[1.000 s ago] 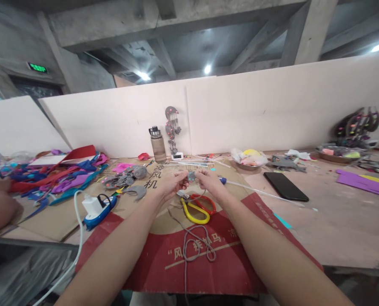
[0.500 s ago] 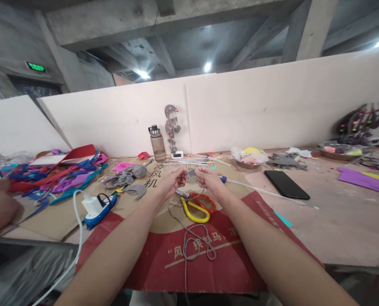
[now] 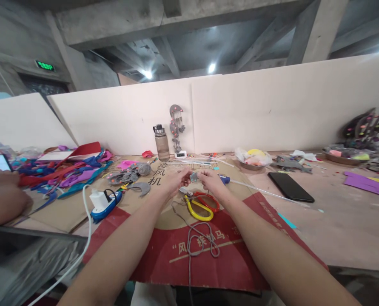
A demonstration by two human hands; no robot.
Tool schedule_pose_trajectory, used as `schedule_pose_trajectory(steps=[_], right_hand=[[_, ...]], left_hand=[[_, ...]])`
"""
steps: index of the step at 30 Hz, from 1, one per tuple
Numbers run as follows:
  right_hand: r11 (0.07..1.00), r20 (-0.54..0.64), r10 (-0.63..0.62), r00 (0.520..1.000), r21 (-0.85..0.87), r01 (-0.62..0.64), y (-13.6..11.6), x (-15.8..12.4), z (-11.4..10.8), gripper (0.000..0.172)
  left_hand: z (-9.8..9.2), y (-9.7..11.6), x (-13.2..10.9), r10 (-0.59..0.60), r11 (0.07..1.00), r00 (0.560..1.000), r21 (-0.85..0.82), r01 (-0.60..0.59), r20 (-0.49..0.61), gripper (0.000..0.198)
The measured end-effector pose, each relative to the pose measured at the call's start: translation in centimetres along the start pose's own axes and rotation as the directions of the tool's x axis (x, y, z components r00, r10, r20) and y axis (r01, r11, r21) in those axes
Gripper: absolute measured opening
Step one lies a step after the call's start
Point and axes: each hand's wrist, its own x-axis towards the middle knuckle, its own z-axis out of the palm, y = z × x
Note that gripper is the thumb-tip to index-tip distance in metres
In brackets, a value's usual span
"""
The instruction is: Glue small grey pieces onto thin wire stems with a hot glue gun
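Note:
A small grey felt piece [image 3: 194, 177] is pinched between my left hand [image 3: 180, 180] and my right hand [image 3: 209, 180], held over the cardboard [image 3: 163, 212]. Both hands are closed at the fingertips. Just below them lie scissors with one yellow and one red handle [image 3: 202, 211]. Grey cord [image 3: 194, 238] runs from near the scissors in loops over the red part of the cardboard and hangs off the front edge. The blue handle of a glue gun [image 3: 224, 179] shows beside my right hand, with a clear stick trailing right.
Blue power strip [image 3: 106, 207], grey felt pieces [image 3: 125, 175] and colored felt scraps [image 3: 81, 170] lie left. A bottle [image 3: 161, 144] stands behind; a black phone [image 3: 290, 187] and a bowl [image 3: 253, 163] are right. Another person's hand [image 3: 2, 182] holds a phone at far left.
The view has shifted slightly left, so things appear farther right. The grey felt piece is now more covered by my fingers, and my hands are a little closer together.

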Motion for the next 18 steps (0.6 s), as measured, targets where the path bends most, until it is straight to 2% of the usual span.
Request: schedule_pose_trajectory(steps=[7, 18], right_hand=[[0.997, -0.024, -0.046, 0.999, -0.061, 0.044, 0.1, -0.4, 0.4, 0.024], [0.986, -0.029, -0.112, 0.993, -0.125, 0.108, 1.1, 0.1, 0.6, 0.023]], left_hand=[[0.2, 0.1, -0.3, 0.114, 0.948, 0.993, 0.297, -0.112, 0.009, 0.031], [-0.2, -0.2, 0.1, 0.134, 0.914, 0.991, 0.388, -0.117, -0.017, 0.024]])
